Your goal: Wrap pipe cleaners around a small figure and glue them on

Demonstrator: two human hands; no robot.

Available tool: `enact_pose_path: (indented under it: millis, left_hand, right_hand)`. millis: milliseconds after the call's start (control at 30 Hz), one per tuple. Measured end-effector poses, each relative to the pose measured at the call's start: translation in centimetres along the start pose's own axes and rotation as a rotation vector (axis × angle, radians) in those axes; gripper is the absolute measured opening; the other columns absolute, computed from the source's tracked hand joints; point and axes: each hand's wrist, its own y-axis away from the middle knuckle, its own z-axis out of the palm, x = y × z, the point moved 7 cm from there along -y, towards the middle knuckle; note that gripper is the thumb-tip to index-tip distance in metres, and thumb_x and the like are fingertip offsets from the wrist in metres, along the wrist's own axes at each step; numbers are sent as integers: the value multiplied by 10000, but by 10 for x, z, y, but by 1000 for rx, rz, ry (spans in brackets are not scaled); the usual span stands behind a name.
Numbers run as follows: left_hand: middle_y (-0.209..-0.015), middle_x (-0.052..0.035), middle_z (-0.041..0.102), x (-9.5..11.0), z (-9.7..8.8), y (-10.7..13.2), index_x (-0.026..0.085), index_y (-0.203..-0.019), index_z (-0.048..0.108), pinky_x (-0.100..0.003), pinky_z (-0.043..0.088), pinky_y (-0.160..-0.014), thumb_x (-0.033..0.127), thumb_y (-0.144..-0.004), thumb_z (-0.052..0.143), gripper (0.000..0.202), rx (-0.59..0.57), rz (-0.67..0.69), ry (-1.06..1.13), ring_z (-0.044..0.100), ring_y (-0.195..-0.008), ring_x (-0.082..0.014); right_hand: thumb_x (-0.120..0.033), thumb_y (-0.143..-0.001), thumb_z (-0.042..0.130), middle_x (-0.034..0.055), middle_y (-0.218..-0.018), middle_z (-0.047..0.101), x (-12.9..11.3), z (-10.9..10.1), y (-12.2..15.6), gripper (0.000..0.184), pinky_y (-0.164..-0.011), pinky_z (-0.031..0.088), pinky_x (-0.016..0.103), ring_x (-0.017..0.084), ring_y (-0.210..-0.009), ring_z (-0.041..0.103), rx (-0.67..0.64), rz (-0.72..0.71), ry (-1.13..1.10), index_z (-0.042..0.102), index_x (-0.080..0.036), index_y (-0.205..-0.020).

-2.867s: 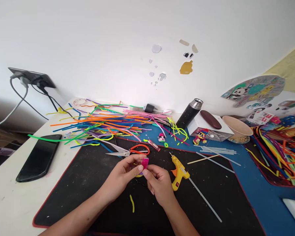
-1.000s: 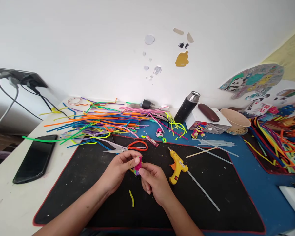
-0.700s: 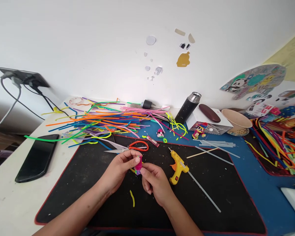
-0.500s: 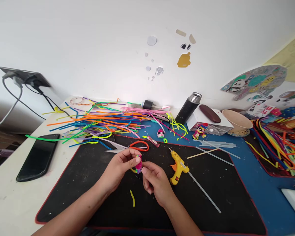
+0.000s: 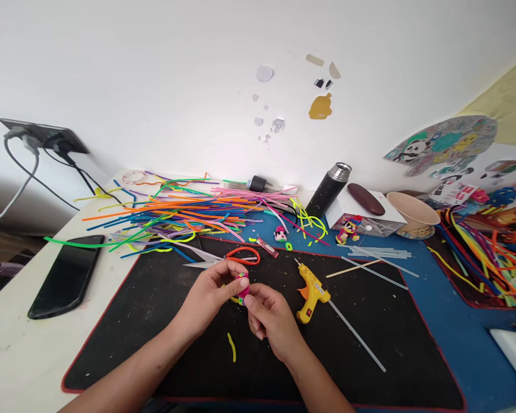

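Observation:
Over the black mat (image 5: 163,367), my left hand (image 5: 212,292) pinches a small fuzzy pipe-cleaner piece (image 5: 243,291), mostly pink with bits of green, yellow and purple. Thumb and fingers of my right hand (image 5: 272,314) close on its lower right edge. Much of the piece is hidden by my fingers. A short yellow pipe cleaner (image 5: 231,347) lies on the mat below my hands. Just beyond them are orange-handled scissors (image 5: 202,264), partly covered by my left hand. To the right of my right hand, a yellow glue gun (image 5: 312,293) rests with a glue stick in its back.
A pile of coloured pipe cleaners (image 5: 189,212) spreads along the wall. Behind the mat sit a small pink-topped head (image 5: 280,233), a small figure (image 5: 347,230) and a black thermos (image 5: 328,192). Glue sticks (image 5: 376,252) lie at right, a phone (image 5: 66,278) at left.
The piece has turned a little between my fingers, showing less pink. My right fingertips have shifted slightly left and up onto it. The view has moved slightly.

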Motion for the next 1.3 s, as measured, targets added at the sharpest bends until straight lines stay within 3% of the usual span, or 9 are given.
enact_pose_path:
  millis: [367, 500, 600, 667, 800, 967, 1300]
  left_hand:
    - [-733, 1, 647, 1, -5, -2, 174, -837, 781, -236, 447, -640, 413, -672, 961, 341, 76, -86, 217, 551, -660, -125]
    - [-773, -26, 689, 15, -36, -12, 161, -832, 803, -241, 499, -653, 428, -538, 1018, 452, 246, -85, 409, 603, -713, -153]
    - [-753, 1, 673, 38, -66, -17, 176, -777, 779, -244, 532, -710, 395, -509, 1028, 427, 395, 76, 496, 608, -728, -149]
    - [-751, 9, 660, 50, -71, -17, 172, -776, 763, -218, 509, -680, 369, -568, 1009, 378, 395, 165, 430, 581, -703, -128]
    - [-725, 4, 636, 45, -42, -14, 170, -811, 738, -228, 460, -640, 380, -667, 964, 340, 217, 110, 242, 551, -661, -130]
    - [-723, 13, 613, 26, -13, -10, 185, -805, 676, -260, 446, -674, 424, -701, 938, 369, 126, 52, 137, 547, -675, -144]
    - [-754, 15, 586, 9, -5, -5, 201, -821, 654, -258, 411, -692, 484, -757, 892, 376, 43, 21, 62, 511, -722, -155]
  right_hand:
    - [-543, -891, 767, -93, -450, 463, 5, -7, 2, 422, -384, 203, 209, 52, -361, 319, 46, 16, -15, 776, -141, -1020]
    - [-532, -864, 794, -101, -467, 429, 2, -21, 5, 404, -386, 190, 203, 47, -377, 296, 156, -1, -52, 780, -146, -984]
    - [-553, -850, 801, -109, -474, 400, -4, -29, 9, 423, -390, 184, 201, 42, -380, 287, 210, -26, -79, 771, -145, -958]
    - [-567, -868, 783, -106, -483, 405, -8, -29, 10, 439, -392, 187, 204, 45, -382, 299, 212, -40, -72, 762, -140, -965]
    - [-613, -890, 745, -93, -514, 457, -12, -18, 6, 499, -387, 182, 210, 50, -374, 316, 153, -49, -30, 738, -139, -1047]
    - [-645, -863, 758, -78, -562, 522, -14, 2, 0, 548, -383, 185, 201, 52, -376, 354, 56, -53, 24, 703, -163, -1118]
    - [-591, -849, 791, -112, -482, 452, -12, 2, -3, 447, -368, 223, 200, 50, -356, 316, 99, -66, 35, 678, -168, -940]
